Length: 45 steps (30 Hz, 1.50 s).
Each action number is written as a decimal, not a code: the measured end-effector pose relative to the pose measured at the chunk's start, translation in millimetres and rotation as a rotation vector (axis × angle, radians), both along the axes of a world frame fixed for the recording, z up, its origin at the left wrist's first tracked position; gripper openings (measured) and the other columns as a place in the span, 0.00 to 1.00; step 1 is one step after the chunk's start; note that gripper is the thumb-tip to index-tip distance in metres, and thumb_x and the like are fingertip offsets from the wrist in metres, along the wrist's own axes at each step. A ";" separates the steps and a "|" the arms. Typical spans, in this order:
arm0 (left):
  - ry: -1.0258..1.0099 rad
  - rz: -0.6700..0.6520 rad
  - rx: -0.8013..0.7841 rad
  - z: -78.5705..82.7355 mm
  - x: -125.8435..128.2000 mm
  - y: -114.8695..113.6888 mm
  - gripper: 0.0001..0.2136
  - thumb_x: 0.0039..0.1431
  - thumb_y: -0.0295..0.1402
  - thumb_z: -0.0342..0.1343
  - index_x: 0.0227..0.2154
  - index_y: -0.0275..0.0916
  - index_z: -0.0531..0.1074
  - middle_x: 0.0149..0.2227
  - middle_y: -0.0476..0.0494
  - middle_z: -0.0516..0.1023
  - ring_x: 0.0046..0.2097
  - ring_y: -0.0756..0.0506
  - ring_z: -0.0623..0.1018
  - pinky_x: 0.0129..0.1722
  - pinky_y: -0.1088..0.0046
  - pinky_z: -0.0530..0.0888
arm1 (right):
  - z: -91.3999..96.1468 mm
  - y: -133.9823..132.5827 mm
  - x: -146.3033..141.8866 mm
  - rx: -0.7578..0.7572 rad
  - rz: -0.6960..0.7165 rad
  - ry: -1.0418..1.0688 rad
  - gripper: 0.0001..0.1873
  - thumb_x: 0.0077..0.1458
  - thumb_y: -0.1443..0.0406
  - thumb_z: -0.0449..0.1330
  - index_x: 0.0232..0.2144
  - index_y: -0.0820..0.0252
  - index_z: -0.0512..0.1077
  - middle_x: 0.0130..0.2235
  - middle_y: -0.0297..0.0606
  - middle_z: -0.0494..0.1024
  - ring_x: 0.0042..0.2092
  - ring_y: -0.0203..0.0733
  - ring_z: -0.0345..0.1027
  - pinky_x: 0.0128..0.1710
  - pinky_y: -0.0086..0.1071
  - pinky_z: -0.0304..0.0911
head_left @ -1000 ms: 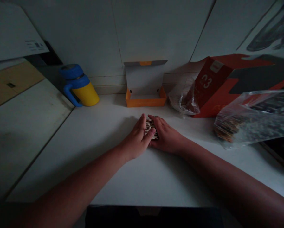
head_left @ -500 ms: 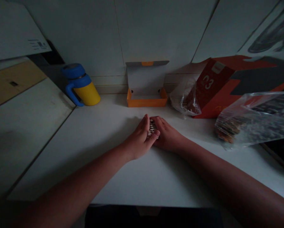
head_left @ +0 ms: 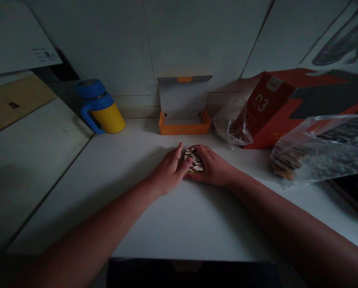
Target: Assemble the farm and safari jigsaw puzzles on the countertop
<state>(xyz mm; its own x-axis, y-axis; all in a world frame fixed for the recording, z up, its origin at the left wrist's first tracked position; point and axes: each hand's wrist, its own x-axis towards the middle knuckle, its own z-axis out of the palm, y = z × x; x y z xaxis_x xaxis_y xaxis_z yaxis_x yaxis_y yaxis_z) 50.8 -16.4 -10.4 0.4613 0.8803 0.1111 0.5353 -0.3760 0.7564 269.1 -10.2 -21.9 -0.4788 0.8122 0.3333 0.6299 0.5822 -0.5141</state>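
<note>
Near the middle of the white table, a stack of thin card-like pieces (head_left: 198, 165) stands between my hands with its pale, uneven edges facing up. My right hand (head_left: 213, 166) curls round its right side, fingers at the far end and thumb at the near end. On the other side, my left hand (head_left: 166, 170) has its fingers stretched out beside the stack. Its thumb reaches across the top edges and appears to touch them. The lower part of the stack is hidden by my hands.
Behind my hands stands an open orange box (head_left: 184, 129) with its lid up. A blue and yellow jug (head_left: 111, 119) is at the back left. To the right are a red box (head_left: 264, 116), a crumpled clear bag (head_left: 234, 128) and a plastic-wrapped bundle (head_left: 319, 154).
My left hand has shifted left and its fingers have opened away from the stack, so more of the card edges show. The right hand has stayed round the stack.
</note>
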 end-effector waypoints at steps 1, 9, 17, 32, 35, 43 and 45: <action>0.006 -0.009 -0.002 -1.5 -0.2 1.3 0.40 0.72 0.55 0.41 0.74 0.27 0.48 0.74 0.23 0.55 0.76 0.37 0.56 0.75 0.55 0.53 | -1.3 0.4 -0.7 0.007 -0.002 0.003 0.39 0.52 0.45 0.71 0.57 0.56 0.64 0.53 0.52 0.74 0.53 0.59 0.71 0.55 0.50 0.68; 0.066 -0.110 0.035 -8.1 0.0 1.7 0.41 0.71 0.55 0.45 0.75 0.31 0.42 0.76 0.24 0.51 0.76 0.35 0.53 0.75 0.52 0.52 | -7.5 -2.6 -2.9 0.101 0.022 -0.025 0.39 0.55 0.55 0.70 0.62 0.59 0.59 0.55 0.56 0.72 0.56 0.62 0.69 0.58 0.54 0.67; 0.125 -0.147 0.046 -5.6 3.7 -1.0 0.44 0.71 0.56 0.42 0.76 0.31 0.34 0.76 0.22 0.47 0.77 0.32 0.50 0.74 0.47 0.51 | -8.7 -3.6 -2.9 0.110 0.024 -0.040 0.40 0.55 0.57 0.69 0.64 0.60 0.57 0.58 0.58 0.72 0.57 0.64 0.68 0.58 0.56 0.66; -0.207 -0.014 0.088 -0.9 -11.3 10.5 0.39 0.73 0.57 0.34 0.74 0.30 0.48 0.72 0.24 0.61 0.73 0.36 0.62 0.73 0.52 0.57 | 21.9 -5.7 7.5 -0.557 0.034 0.796 0.38 0.65 0.35 0.46 0.64 0.51 0.62 0.62 0.51 0.74 0.61 0.58 0.70 0.57 0.56 0.70; -0.195 -0.017 0.122 -0.4 -11.5 10.4 0.37 0.74 0.55 0.36 0.73 0.31 0.52 0.71 0.24 0.63 0.72 0.35 0.64 0.72 0.50 0.58 | 29.8 -9.0 10.2 -0.647 0.103 1.083 0.44 0.63 0.32 0.41 0.66 0.51 0.63 0.63 0.51 0.74 0.62 0.58 0.70 0.60 0.59 0.67; -0.098 -0.128 0.473 -2.4 -11.5 8.8 0.31 0.75 0.44 0.45 0.75 0.41 0.46 0.76 0.30 0.54 0.76 0.36 0.56 0.74 0.48 0.58 | 32.2 -14.6 4.0 -0.992 0.249 1.607 0.37 0.60 0.35 0.58 0.60 0.50 0.73 0.52 0.41 0.83 0.51 0.48 0.77 0.66 0.54 0.62; -0.065 -0.161 0.628 3.5 -10.2 5.9 0.34 0.74 0.42 0.49 0.76 0.43 0.41 0.77 0.32 0.48 0.77 0.35 0.52 0.74 0.47 0.57 | 31.7 -16.6 1.0 -1.029 0.254 1.611 0.37 0.59 0.35 0.58 0.57 0.52 0.75 0.51 0.42 0.83 0.50 0.49 0.77 0.65 0.54 0.63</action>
